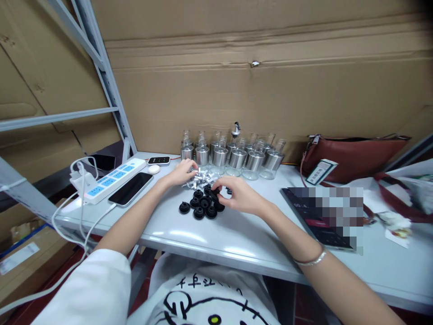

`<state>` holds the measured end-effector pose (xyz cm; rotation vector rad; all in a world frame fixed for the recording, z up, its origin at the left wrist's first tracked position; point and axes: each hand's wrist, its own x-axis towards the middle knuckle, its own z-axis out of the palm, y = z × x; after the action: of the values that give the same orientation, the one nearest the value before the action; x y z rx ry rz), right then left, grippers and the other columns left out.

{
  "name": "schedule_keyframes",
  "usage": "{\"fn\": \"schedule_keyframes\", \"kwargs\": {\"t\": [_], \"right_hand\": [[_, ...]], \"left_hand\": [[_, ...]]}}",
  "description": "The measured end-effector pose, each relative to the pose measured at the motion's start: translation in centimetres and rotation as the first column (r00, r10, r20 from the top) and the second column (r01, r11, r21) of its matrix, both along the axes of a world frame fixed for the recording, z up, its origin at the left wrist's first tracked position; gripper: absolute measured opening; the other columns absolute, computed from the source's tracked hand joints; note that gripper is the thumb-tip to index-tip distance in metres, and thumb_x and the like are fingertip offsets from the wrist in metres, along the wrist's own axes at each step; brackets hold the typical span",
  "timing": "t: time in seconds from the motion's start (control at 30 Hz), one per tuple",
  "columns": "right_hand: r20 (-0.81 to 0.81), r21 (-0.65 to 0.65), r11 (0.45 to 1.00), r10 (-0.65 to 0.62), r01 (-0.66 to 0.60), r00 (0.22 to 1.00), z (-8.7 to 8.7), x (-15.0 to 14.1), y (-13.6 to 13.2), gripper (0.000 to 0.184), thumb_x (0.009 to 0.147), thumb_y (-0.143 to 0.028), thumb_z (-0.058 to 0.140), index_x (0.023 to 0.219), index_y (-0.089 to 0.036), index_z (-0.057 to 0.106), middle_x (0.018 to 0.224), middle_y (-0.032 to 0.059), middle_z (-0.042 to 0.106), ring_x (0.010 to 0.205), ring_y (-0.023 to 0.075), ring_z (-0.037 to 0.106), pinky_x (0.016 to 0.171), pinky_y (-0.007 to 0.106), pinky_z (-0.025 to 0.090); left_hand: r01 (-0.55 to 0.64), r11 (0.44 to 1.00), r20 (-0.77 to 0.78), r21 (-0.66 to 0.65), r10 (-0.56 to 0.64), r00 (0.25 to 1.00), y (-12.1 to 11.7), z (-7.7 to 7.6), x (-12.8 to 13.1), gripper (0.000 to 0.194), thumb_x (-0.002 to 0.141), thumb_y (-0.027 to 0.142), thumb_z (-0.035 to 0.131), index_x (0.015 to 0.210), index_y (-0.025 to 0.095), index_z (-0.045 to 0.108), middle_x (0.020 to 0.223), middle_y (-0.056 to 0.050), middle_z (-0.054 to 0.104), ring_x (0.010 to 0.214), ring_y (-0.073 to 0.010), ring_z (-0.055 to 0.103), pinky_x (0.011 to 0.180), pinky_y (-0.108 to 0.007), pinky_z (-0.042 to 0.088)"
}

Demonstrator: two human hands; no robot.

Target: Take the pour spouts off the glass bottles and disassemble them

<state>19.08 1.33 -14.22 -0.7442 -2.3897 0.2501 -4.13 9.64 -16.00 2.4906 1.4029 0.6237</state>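
Note:
My left hand [182,173] rests at a small heap of silver metal spouts [200,178] on the grey table [216,234], its fingers curled on one of them. My right hand [237,193] is bent over a cluster of black rubber stoppers [202,205], thumb and fingers pinching one stopper at the pile's far edge. Behind both piles stands a group of glass bottles with metal bands [233,155]; one of them carries a pour spout on top.
A white power strip [110,179], a dark phone [130,188], a small white puck [154,169] and a black device [158,160] lie at the left. A brown bag [352,155] and a dark book [321,216] sit at the right. Cardboard lines the back wall.

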Motion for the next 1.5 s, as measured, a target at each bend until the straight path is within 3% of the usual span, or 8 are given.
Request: {"fn": "schedule_keyframes", "kwargs": {"t": [0.2,0.43,0.77,0.97,1.17,1.23,1.33,1.5], "right_hand": [[0.097,-0.115,0.993,-0.009,0.021,0.995,-0.2,-0.1,0.1,0.016,0.071,-0.009,0.062,0.085,-0.017,0.065,0.079,0.0034,0.067,0.072,0.0165,0.061,0.069,0.029,0.046],[0.146,-0.173,0.983,-0.041,0.067,0.988,-0.4,-0.2,0.3,0.015,0.073,-0.010,0.066,0.086,-0.016,0.063,0.078,0.0030,0.066,0.071,0.0160,0.060,0.068,0.029,0.045],[-0.111,0.037,0.997,-0.065,0.069,0.992,0.5,0.4,0.4,0.008,0.083,-0.017,0.051,0.077,-0.018,0.057,0.079,0.0034,0.064,0.072,0.0154,0.058,0.070,0.029,0.042],[-0.258,0.253,0.947,-0.131,0.198,0.957,1.0,1.0,0.7,0.010,0.085,-0.016,0.050,0.075,-0.018,0.054,0.068,0.0005,0.060,0.064,0.0136,0.055,0.067,0.029,0.039],[-0.321,0.411,0.873,-0.131,0.263,0.938,1.5,1.6,0.7,0.012,0.087,-0.015,0.050,0.075,-0.018,0.053,0.068,-0.0002,0.059,0.063,0.0129,0.054,0.068,0.028,0.038],[-0.337,0.440,0.855,-0.126,0.275,0.933,1.7,1.7,0.7,0.012,0.087,-0.015,0.050,0.075,-0.019,0.053,0.067,-0.0006,0.059,0.062,0.0124,0.054,0.067,0.028,0.038],[-0.343,0.467,0.836,-0.128,0.287,0.931,2.0,1.8,0.6,0.013,0.087,-0.015,0.050,0.075,-0.019,0.053,0.065,-0.0010,0.058,0.061,0.0123,0.054,0.066,0.028,0.039],[-0.418,0.533,0.779,-0.096,0.330,0.903,2.6,1.9,0.2,0.012,0.085,-0.012,0.052,0.076,-0.019,0.054,0.070,0.0007,0.063,0.064,0.0132,0.057,0.068,0.029,0.042]], "left_hand": [[-0.049,0.993,-0.024,-0.104,0.047,0.999,-0.6,-0.6,1.1,0.028,0.086,0.035,0.042,0.107,0.018,0.044,0.116,-0.009,0.047,0.115,-0.0251,0.042,0.100,-0.045,0.031],[-0.068,0.995,0.058,-0.073,0.072,0.996,-0.9,-1.1,1.7,0.034,0.086,0.036,0.043,0.115,0.018,0.039,0.123,-0.012,0.044,0.122,-0.0258,0.039,0.102,-0.045,0.030],[-0.104,0.937,0.144,0.333,0.059,0.988,-1.9,2.9,4.9,0.023,0.085,0.024,0.046,0.107,0.017,0.046,0.114,-0.008,0.054,0.112,-0.0236,0.046,0.096,-0.040,0.034],[-0.065,0.917,0.186,0.394,-0.010,0.983,2.6,7.0,10.0,0.038,0.081,0.017,0.052,0.117,0.008,0.042,0.116,-0.014,0.054,0.110,-0.0213,0.049,0.096,-0.032,0.038],[-0.155,0.929,-0.011,0.335,0.169,0.986,7.3,10.9,14.4,0.067,0.082,0.013,0.051,0.141,0.013,0.019,0.129,-0.020,0.048,0.122,-0.0300,0.044,0.098,-0.045,0.035],[-0.104,0.952,-0.156,0.288,0.154,0.976,8.3,11.2,15.2,0.067,0.083,0.010,0.048,0.142,0.020,0.017,0.128,-0.018,0.052,0.120,-0.0298,0.047,0.097,-0.048,0.035],[-0.035,0.978,-0.307,0.205,0.098,0.947,9.4,10.9,15.8,0.053,0.082,0.013,0.053,0.131,0.027,0.039,0.123,-0.011,0.058,0.115,-0.0288,0.052,0.097,-0.054,0.033],[0.025,0.959,-0.324,0.282,0.071,0.943,9.8,10.7,15.7,0.036,0.081,0.013,0.055,0.115,0.022,0.052,0.114,-0.008,0.062,0.109,-0.0258,0.054,0.099,-0.051,0.031]]}}
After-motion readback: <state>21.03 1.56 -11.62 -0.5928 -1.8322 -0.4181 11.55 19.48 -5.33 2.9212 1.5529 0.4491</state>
